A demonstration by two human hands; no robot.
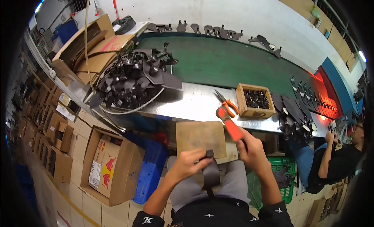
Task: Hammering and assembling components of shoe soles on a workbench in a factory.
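My left hand point(189, 164) is closed, pinching a dark grey shoe sole piece point(211, 176) with a small black block at its upper end. The piece hangs over my lap, in front of a worn tan board point(200, 137). In my right hand point(253, 149) is a hammer with a red handle point(232, 129). Its head is raised above the right edge of the board, apart from the sole piece. Beyond the hammer, orange-handled pliers point(230, 104) lie on the metal bench edge, beside a wooden box point(255, 114) of small black parts.
A wire basket point(136, 109) heaped with dark heeled soles stands left on the bench. Behind runs a green conveyor belt point(222, 59). A carton point(128, 172) and blue crate point(150, 168) sit low left. Another person point(331, 160) works at right, near a green crate point(288, 180).
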